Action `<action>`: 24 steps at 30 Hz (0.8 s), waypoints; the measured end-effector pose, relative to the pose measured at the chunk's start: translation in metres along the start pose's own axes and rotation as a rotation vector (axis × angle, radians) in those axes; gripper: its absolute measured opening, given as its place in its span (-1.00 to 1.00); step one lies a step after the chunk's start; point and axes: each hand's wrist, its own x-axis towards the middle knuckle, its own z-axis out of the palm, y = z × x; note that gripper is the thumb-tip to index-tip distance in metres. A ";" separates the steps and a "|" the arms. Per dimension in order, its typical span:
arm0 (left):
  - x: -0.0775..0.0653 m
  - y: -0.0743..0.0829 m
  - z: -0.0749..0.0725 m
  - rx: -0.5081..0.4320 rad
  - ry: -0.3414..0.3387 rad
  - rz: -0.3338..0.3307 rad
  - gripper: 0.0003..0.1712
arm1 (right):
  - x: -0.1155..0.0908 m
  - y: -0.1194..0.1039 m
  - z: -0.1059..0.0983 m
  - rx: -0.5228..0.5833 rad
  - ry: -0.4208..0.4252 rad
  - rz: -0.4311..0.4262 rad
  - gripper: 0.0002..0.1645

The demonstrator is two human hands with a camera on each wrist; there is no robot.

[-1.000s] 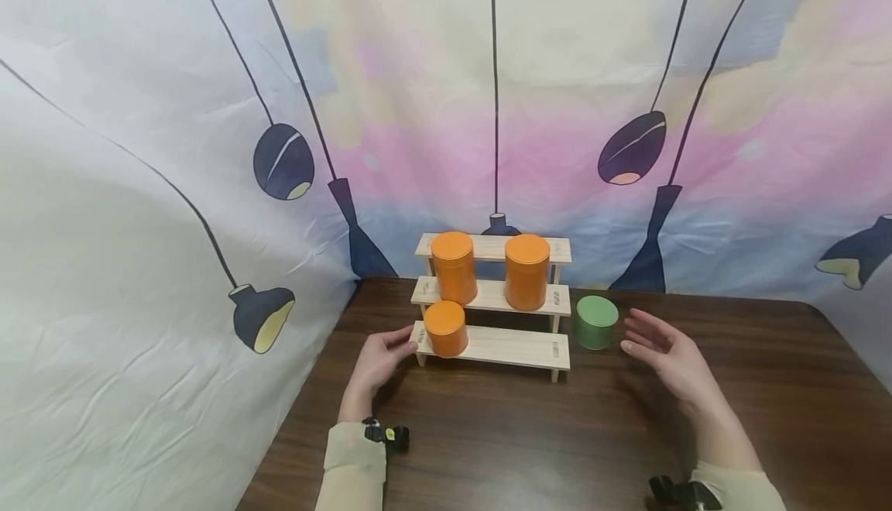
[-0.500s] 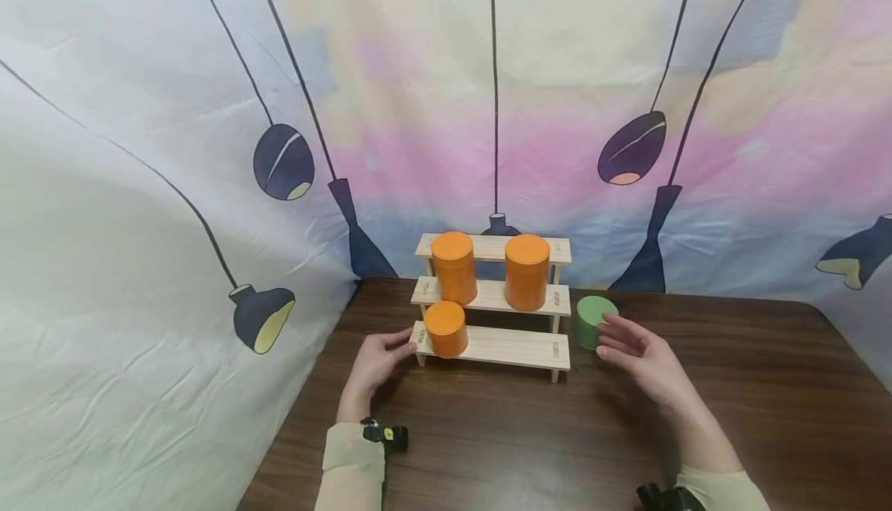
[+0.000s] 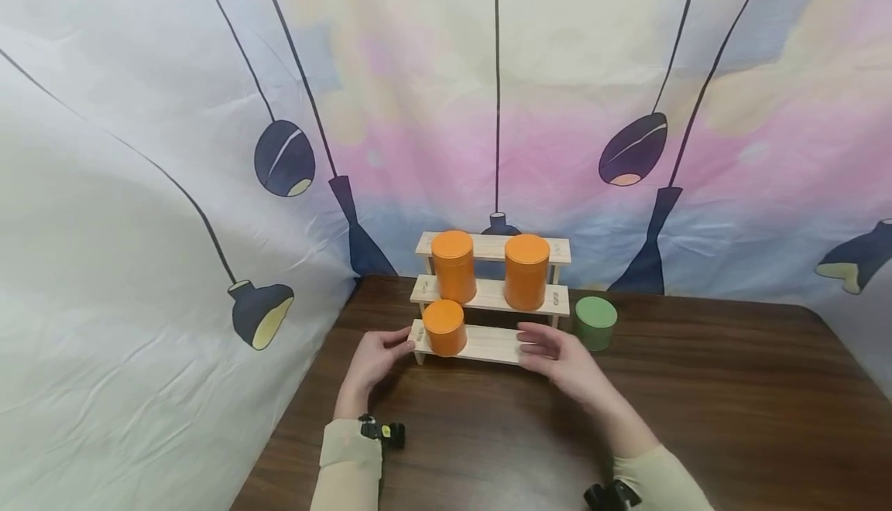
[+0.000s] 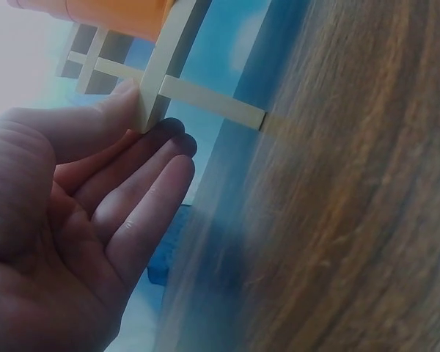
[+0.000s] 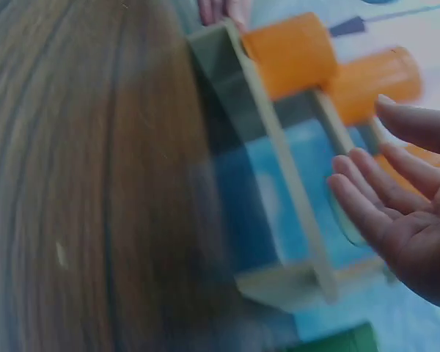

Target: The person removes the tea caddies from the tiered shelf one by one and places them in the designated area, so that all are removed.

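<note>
A three-step wooden display shelf [image 3: 488,343] stands on the table. My left hand [image 3: 372,360] pinches the left end of its lowest step; in the left wrist view the thumb lies on the board [image 4: 158,73] and the fingers lie under it. A short orange tin [image 3: 446,329] sits on that step near this hand. Two tall orange tins, left [image 3: 454,267] and right [image 3: 526,271], stand on the middle step. My right hand [image 3: 567,360], its fingers loosely extended and holding nothing, is over the lowest step's right part. The green tin [image 3: 595,324] stands just beyond it.
Dark wood table [image 3: 474,433] lies in front of the shelf and to its right. A fabric backdrop [image 3: 432,93] printed with hanging lamps rises behind the table and along its left side. The top step [image 3: 490,246] of the shelf bears nothing.
My right hand has moved left, from beside the green tin, past it, to the lowest step's right part. The tin stays where it was. The left hand keeps its place on the shelf.
</note>
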 end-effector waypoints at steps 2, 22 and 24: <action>0.000 0.000 -0.001 0.006 -0.004 -0.005 -0.58 | 0.009 0.003 0.015 0.037 0.011 0.011 -0.29; 0.001 0.005 -0.004 0.040 -0.003 -0.025 -0.57 | 0.063 0.013 0.093 0.088 0.079 -0.022 -0.01; 0.000 0.005 -0.003 0.034 -0.011 -0.035 -0.56 | 0.061 0.013 0.095 0.072 0.075 -0.018 0.02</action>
